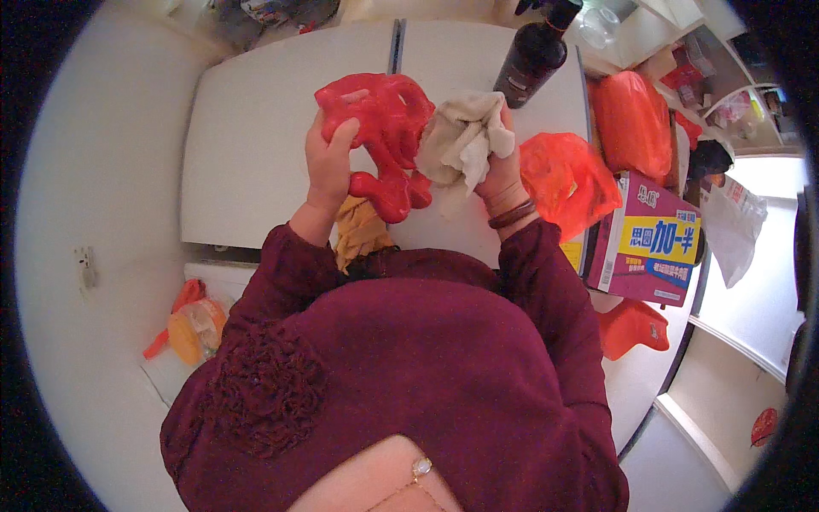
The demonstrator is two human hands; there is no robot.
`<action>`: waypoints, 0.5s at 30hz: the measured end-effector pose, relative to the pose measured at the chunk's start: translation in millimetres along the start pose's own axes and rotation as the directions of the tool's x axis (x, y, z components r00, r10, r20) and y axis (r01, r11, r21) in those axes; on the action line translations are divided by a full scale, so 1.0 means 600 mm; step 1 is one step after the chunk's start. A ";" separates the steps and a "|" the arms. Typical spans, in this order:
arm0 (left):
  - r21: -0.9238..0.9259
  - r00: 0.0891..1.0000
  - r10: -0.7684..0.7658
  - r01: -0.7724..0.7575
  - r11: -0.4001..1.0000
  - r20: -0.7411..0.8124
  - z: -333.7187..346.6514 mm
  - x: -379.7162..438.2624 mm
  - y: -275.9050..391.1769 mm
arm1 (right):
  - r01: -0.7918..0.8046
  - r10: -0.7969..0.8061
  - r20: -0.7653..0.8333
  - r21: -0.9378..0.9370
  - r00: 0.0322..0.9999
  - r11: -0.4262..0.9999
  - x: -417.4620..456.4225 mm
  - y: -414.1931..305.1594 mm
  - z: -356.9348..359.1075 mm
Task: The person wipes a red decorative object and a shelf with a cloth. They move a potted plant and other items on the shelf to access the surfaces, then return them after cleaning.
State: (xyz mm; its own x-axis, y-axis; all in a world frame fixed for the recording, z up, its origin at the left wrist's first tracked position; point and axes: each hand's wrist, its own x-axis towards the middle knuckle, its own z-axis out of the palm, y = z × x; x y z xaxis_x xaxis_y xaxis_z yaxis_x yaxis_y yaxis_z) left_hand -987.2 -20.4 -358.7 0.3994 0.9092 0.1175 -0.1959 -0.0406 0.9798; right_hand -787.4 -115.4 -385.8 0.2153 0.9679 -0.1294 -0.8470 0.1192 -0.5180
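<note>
A glossy red figurine with rounded limbs and an opening near its top is held up in front of me. My left hand grips it from the left side, thumb pressed on its front. In my right hand is a crumpled off-white cloth, bunched close against the figurine's right side. The fingers of that hand are mostly hidden by the cloth. Below the figurine, near my body, lies a yellow cloth. The white tabletop spreads beneath both hands.
A dark bottle stands behind my right hand. To the right are a red plastic bag, another orange-red bag and a purple printed carton. An orange-lidded jar sits at lower left beside the wall.
</note>
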 end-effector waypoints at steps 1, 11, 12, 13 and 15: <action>0.026 1.000 0.012 -0.012 1.000 0.019 0.003 -0.001 0.002 | 0.001 -0.001 0.007 -0.061 1.000 0.998 0.005 -0.001 0.006; 0.222 0.998 -0.002 -0.012 0.975 0.062 0.020 -0.017 0.015 | 0.360 -0.391 0.298 -0.928 0.871 0.096 0.034 0.118 0.049; 0.174 0.997 0.006 -0.018 0.985 0.071 0.013 -0.010 0.013 | 0.367 -0.261 0.352 -0.930 0.899 0.012 0.007 0.137 0.019; 0.119 0.996 0.006 -0.017 0.993 0.093 0.008 0.002 0.008 | 0.382 -0.231 0.378 -0.924 0.896 -0.031 -0.013 0.167 -0.032; 0.052 0.988 0.023 -0.031 0.998 0.154 0.002 0.013 0.004 | 0.357 -0.037 0.362 -0.928 0.931 -0.102 -0.046 0.167 -0.093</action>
State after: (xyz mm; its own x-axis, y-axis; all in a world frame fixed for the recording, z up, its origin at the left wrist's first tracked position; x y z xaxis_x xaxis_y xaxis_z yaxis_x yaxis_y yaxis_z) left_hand -983.5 -13.8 -355.2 0.5281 0.8333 0.1634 -0.1614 -0.0904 0.9827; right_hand -851.1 -142.8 -481.4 0.0555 0.9772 0.2048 0.6147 0.1282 -0.7783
